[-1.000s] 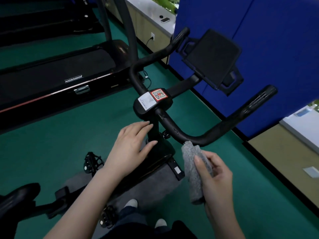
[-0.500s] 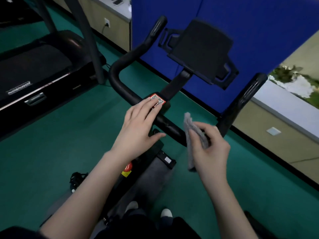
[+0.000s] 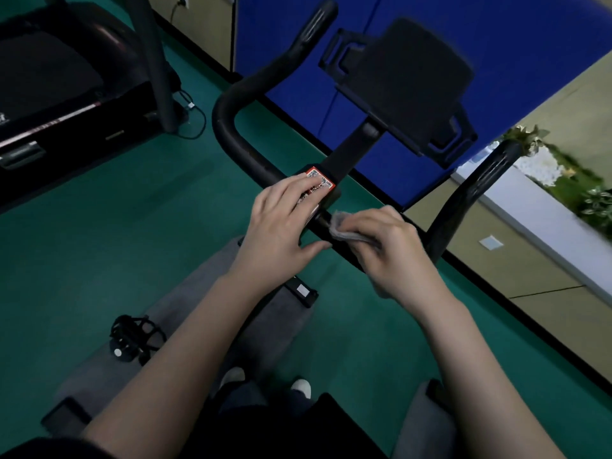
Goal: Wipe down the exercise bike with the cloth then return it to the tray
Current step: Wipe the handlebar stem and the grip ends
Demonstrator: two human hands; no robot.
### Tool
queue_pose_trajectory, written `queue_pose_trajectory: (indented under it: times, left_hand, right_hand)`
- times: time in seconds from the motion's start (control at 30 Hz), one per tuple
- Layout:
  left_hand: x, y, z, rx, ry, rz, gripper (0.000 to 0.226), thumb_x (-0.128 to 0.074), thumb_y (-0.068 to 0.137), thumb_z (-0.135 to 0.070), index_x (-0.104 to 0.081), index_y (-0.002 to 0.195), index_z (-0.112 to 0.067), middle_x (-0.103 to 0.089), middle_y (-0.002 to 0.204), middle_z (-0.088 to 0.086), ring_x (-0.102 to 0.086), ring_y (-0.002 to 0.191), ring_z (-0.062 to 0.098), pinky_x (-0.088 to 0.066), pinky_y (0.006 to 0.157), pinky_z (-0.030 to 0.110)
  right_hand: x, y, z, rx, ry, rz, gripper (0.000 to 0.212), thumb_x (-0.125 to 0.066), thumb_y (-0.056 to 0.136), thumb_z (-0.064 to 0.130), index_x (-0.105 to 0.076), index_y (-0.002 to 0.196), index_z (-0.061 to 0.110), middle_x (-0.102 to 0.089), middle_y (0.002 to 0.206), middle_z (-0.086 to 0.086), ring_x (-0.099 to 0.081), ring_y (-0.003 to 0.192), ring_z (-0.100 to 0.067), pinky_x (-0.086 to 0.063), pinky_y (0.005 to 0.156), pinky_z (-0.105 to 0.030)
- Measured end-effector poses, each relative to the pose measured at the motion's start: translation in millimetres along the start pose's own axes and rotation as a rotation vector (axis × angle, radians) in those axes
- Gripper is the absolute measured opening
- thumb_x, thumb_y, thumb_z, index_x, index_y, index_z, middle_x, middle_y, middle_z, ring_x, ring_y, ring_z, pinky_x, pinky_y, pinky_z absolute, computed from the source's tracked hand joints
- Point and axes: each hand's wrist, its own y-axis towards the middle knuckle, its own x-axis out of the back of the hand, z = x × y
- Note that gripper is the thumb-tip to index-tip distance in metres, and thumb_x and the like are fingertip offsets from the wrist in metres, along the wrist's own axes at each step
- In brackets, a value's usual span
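The black exercise bike (image 3: pixel 231 127) stands in front of me, its curved handlebar running left to right with a dark tablet holder (image 3: pixel 407 77) above the middle. A red-edged QR sticker (image 3: pixel 321 180) marks the handlebar's centre block. My left hand (image 3: pixel 284 226) rests flat on that block, fingers straight and partly over the sticker. Just to its right, my right hand (image 3: pixel 387 250) grips the grey cloth (image 3: pixel 344 228) and presses it against the handlebar bar. Most of the cloth is hidden under my fingers. No tray is in view.
A black treadmill (image 3: pixel 66 94) stands at the left with a cable (image 3: pixel 192 111) on the green floor. A blue partition (image 3: pixel 331 104) is right behind the bike. A pedal (image 3: pixel 132 336) sticks out lower left over a grey mat (image 3: pixel 185 309). My feet show below.
My left hand rose from beside the stem onto the centre block. My right hand lifted the hanging cloth and pressed it onto the bar next to the block. The view swung right.
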Motion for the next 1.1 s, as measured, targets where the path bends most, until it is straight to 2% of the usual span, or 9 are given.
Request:
queue_pose_trajectory:
  times: [0.2,0.33,0.47,0.6,0.73,0.83,0.93,1.03,1.1]
  left_hand:
    - [0,0,5,-0.018,-0.008,0.012,0.083,-0.081,0.064,-0.036,-0.046,0.137,-0.018,-0.044,0.14,-0.003,-0.031,0.134,0.016,-0.012,0.108,0.026]
    - [-1,0,5,-0.008,-0.013,0.0,0.078,-0.077,0.066,-0.034,-0.047,0.137,-0.018,-0.045,0.14,-0.004,-0.031,0.134,0.014,-0.01,0.108,0.022]
    - [-2,-1,4,-0.02,-0.016,-0.007,0.074,-0.075,0.072,-0.04,-0.047,0.137,-0.018,-0.045,0.141,-0.004,-0.032,0.135,0.015,-0.015,0.109,0.028]
    - [-2,-1,5,-0.033,-0.022,-0.009,0.074,-0.072,0.074,-0.046,-0.047,0.137,-0.018,-0.045,0.141,-0.003,-0.03,0.135,0.015,-0.009,0.109,0.024]
    - [-1,-1,4,-0.026,-0.006,-0.016,0.075,-0.073,0.073,-0.048,-0.047,0.137,-0.018,-0.045,0.141,-0.003,-0.03,0.135,0.015,-0.011,0.109,0.026]
    - [-1,-1,4,-0.032,0.009,-0.009,0.074,-0.072,0.074,-0.047,-0.046,0.138,-0.019,-0.044,0.141,-0.005,-0.029,0.136,0.014,-0.008,0.109,0.023]
    - [0,-2,3,-0.046,0.022,0.008,0.073,-0.07,0.077,-0.049,-0.045,0.139,-0.019,-0.043,0.142,-0.004,-0.03,0.137,0.015,-0.009,0.11,0.025]
    - [2,-1,3,-0.055,0.017,0.011,0.067,-0.063,0.083,-0.05,-0.046,0.138,-0.018,-0.044,0.142,-0.002,-0.031,0.136,0.017,-0.013,0.111,0.03]
    - [4,-1,4,-0.063,0.008,0.021,0.063,-0.058,0.086,-0.05,-0.047,0.138,-0.017,-0.044,0.142,-0.002,-0.031,0.136,0.018,-0.013,0.111,0.03]
  right_hand:
    - [-6,-8,0,0.08,-0.052,-0.094,0.016,-0.065,0.084,-0.002,-0.074,0.096,0.005,-0.067,0.099,-0.005,-0.055,0.094,-0.024,-0.041,0.086,-0.02]
    - [-15,9,9,0.164,-0.047,-0.063,0.013,-0.068,0.085,0.0,-0.074,0.096,0.003,-0.066,0.099,-0.007,-0.055,0.094,-0.025,-0.043,0.085,-0.024]
    - [-5,7,2,0.172,0.013,0.017,0.017,-0.069,0.084,0.0,-0.074,0.099,0.007,-0.068,0.1,-0.002,-0.055,0.094,-0.021,-0.042,0.086,-0.02]
    - [7,1,-5,0.087,0.084,0.003,0.016,-0.067,0.086,0.003,-0.074,0.098,0.011,-0.068,0.098,0.004,-0.06,0.095,-0.021,-0.046,0.086,-0.027]
    - [1,24,-1,-0.067,0.098,-0.079,0.014,-0.066,0.086,0.007,-0.075,0.096,0.011,-0.064,0.089,0.009,-0.062,0.092,-0.016,-0.044,0.085,-0.018]
    - [-2,37,0,-0.172,0.121,0.001,0.014,-0.064,0.088,0.012,-0.074,0.098,0.015,-0.066,0.089,0.011,-0.063,0.094,-0.01,-0.042,0.081,-0.01]
    - [9,28,-4,-0.187,0.069,0.065,0.014,-0.063,0.089,0.014,-0.074,0.095,0.019,-0.066,0.083,0.012,-0.061,0.086,-0.007,-0.036,0.071,0.0]
    - [20,1,-10,-0.225,0.009,0.047,0.012,-0.065,0.088,0.012,-0.075,0.092,0.018,-0.062,0.079,0.013,-0.056,0.082,-0.008,-0.033,0.067,-0.007]
    - [20,-20,-11,-0.266,-0.017,-0.053,0.012,-0.065,0.087,0.01,-0.075,0.091,0.016,-0.062,0.08,0.011,-0.053,0.084,-0.011,-0.032,0.07,-0.011]
